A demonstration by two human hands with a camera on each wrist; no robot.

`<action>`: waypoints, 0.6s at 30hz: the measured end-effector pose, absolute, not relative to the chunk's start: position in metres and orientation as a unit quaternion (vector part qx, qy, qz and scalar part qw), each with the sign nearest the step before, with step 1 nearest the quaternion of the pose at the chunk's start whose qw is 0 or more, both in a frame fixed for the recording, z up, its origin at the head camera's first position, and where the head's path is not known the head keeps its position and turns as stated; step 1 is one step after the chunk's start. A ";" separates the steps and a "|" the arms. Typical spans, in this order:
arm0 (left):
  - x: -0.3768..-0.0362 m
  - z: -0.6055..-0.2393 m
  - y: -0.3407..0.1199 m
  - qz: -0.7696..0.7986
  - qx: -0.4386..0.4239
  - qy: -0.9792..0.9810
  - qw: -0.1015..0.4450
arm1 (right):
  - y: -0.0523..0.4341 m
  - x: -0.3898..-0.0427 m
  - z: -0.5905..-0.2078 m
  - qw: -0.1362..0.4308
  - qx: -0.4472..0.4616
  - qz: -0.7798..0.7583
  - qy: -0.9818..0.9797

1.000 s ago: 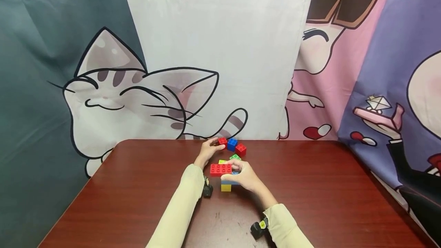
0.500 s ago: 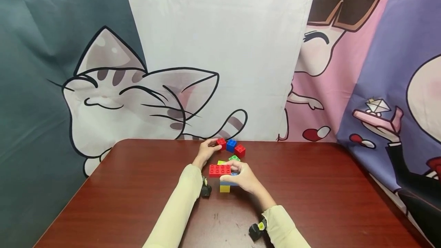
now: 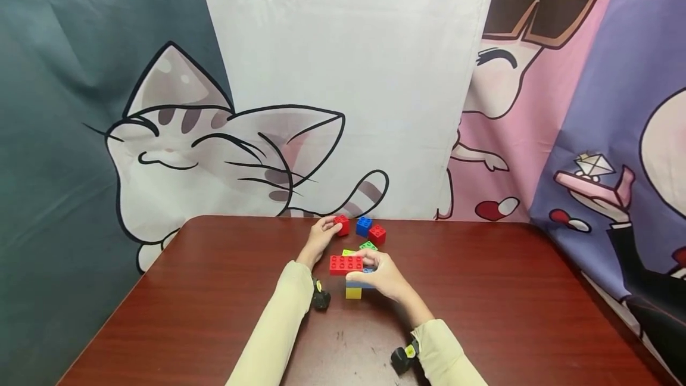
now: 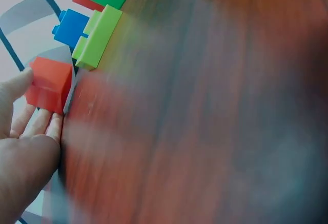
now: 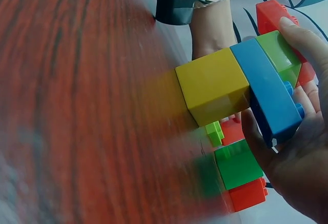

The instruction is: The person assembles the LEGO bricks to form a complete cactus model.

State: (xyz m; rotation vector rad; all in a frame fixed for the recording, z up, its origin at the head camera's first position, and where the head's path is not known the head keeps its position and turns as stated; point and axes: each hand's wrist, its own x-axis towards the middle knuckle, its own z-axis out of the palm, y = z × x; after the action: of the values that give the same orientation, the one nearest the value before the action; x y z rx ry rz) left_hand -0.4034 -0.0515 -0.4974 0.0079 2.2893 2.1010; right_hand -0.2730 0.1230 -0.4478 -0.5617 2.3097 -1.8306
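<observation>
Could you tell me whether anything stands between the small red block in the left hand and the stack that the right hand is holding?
Nothing visible blocks it. The small red block sits in the left hand, and bare table lies along that side toward the stack; the green block lies off to the right.
</observation>
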 end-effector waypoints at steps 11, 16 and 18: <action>-0.399 -0.492 -0.059 0.665 0.033 0.744 0.049 | 0.127 -0.285 -0.467 0.056 -0.189 -0.605 0.771; -0.394 -0.490 -0.066 0.707 0.024 0.705 0.049 | 0.126 -0.285 -0.469 0.061 -0.191 -0.604 0.771; -0.391 -0.488 -0.066 0.731 0.019 0.680 0.054 | 0.125 -0.285 -0.469 0.064 -0.186 -0.603 0.773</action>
State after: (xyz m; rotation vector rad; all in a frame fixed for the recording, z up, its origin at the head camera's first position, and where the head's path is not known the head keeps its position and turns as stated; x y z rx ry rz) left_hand -0.3914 -0.0665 -0.4880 0.0580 2.0650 2.2211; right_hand -0.2851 0.1252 -0.4687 -0.5613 2.3339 -1.8225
